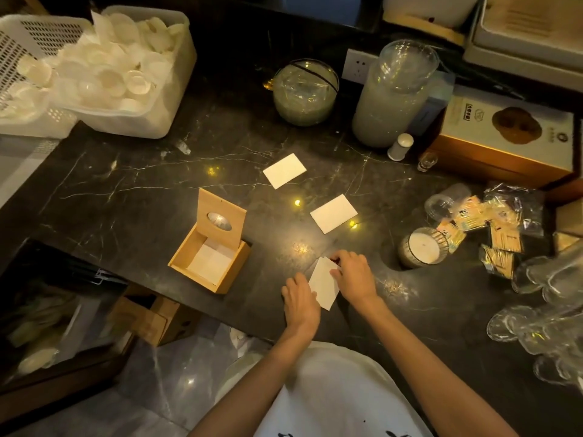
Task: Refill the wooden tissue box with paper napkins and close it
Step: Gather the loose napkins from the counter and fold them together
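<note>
A wooden tissue box [208, 263] stands on the dark marble counter [126, 200], left of centre. Its hinged lid [220, 216], with an oval slot, is tilted up. White napkins [211, 261] lie inside the box. Near the counter's front edge lies a folded white napkin [323, 283]. My left hand [299, 298] holds its left edge and my right hand [353, 274] pinches its right edge. Two more folded napkins lie flat farther back, one [333, 213] to the right and one [284, 170] behind it.
A candle jar [422, 247] and wrapped toothpick packets [492, 228] sit to the right. Clear glasses [549, 310] crowd the right edge. A glass bowl [304, 91], a stack of plastic cups [394, 93] and a carton [504, 134] stand behind. White tubs [126, 70] fill the back left.
</note>
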Available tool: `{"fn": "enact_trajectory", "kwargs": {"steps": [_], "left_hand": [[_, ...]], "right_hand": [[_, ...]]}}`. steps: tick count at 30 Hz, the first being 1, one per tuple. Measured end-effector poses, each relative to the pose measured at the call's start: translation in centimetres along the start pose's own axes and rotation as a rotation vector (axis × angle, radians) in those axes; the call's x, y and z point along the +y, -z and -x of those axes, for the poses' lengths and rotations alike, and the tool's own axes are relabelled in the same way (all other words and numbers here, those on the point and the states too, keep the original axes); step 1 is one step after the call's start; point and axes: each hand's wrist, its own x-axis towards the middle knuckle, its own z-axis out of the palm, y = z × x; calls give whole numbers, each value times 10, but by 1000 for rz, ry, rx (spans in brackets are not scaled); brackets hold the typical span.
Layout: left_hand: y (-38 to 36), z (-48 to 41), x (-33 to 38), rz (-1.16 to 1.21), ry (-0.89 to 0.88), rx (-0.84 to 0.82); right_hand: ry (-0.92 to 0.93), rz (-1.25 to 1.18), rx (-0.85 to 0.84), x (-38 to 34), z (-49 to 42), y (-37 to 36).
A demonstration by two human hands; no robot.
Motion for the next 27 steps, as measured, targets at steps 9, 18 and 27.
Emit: {"fn": "enact_trajectory", "kwargs": {"steps": [9,18,27], "left_hand": [[19,-16,-4,186,4,-108],[56,-59,41,830,124,-146],[46,-137,110,686,346,36]], "right_hand": [[-187,-440,-107,9,-3,10],[-379,-862,-73,13,-29,49],[-269,-428,158,-23,-120,66]]}}
